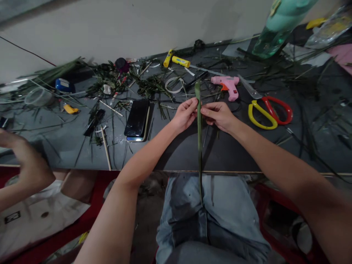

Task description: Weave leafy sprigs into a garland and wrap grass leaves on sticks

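- Here at the tabletop (172, 152), both hands are on a long green leaf (200, 128), right in the middle of the view.
- The left hand (187, 114) pinches in close from one side, thumb and fingers drawn narrow on the leaf's edge.
- Opposite, the right hand (219, 116) does likewise, fingertips gathered at the other edge, a little lower; just what lies under those fingertips is too small to tell.
- And the leaf stands nearly upright in that grip: broad tip above the fingers, thin tail dropping past the table edge, in front of the jeans (180, 209).
- Good handling here looks like a light, even pinch from both sides; squeeze hard and a blade this slim could well crease or split.
- Short, level movements of the fingertips would suit it best, with neither hand pulling against the other.
- That tail wants watching, since a snag on the edge could twist the strip.
- Elbow room matters too: open scissors (271, 112) and a pink glue gun (226, 85) lie near the right hand, a phone (137, 118) beside the left forearm, so wrists had best stay central.
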